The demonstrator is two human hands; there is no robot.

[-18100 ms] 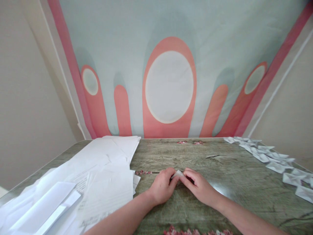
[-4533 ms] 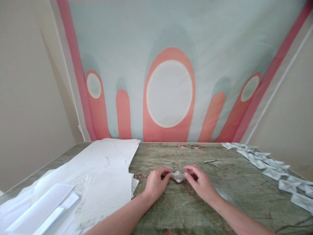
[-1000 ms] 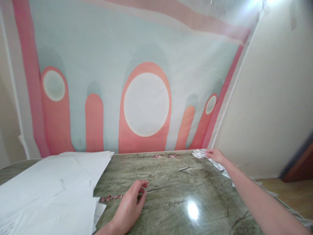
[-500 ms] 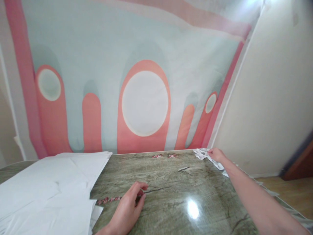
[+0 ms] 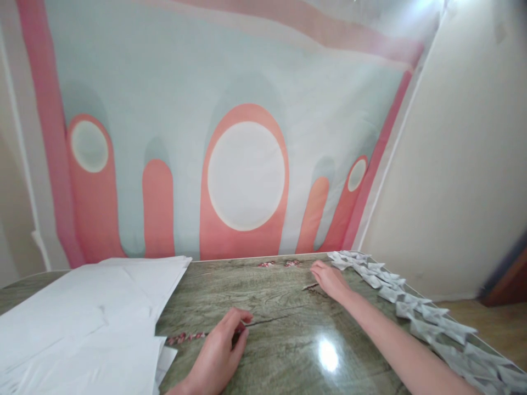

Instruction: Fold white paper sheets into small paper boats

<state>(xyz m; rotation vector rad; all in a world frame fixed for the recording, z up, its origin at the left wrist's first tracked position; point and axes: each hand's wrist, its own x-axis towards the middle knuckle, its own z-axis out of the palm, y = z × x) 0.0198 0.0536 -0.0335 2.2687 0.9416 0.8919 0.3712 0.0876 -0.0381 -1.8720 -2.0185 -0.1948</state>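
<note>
My left hand [image 5: 222, 348] hovers over or rests on the wood-patterned table [image 5: 280, 340], near its front middle, fingers curled with a gap between thumb and forefinger; whether anything small is in it cannot be made out. Toward the back right, my right hand [image 5: 329, 278] is over the table with its fingers pressed together, and what they hold, if anything, is hidden. Just right of that hand, folded white paper pieces [image 5: 385, 291] run in rows along the table's right edge. A stack of white paper sheets [image 5: 90, 312] lies to the left of my left hand.
Behind the table hangs a pale blue and coral backdrop [image 5: 181, 99] with round white shapes. A beige wall [image 5: 453, 164] stands on the right, with a brown object [image 5: 506, 280] on the floor beside it. Small red and white patterns mark the tabletop.
My right hand has moved left and slightly toward me, away from the folded paper pieces, more of which now show. My left hand has hardly moved. The view has shifted slightly.
</note>
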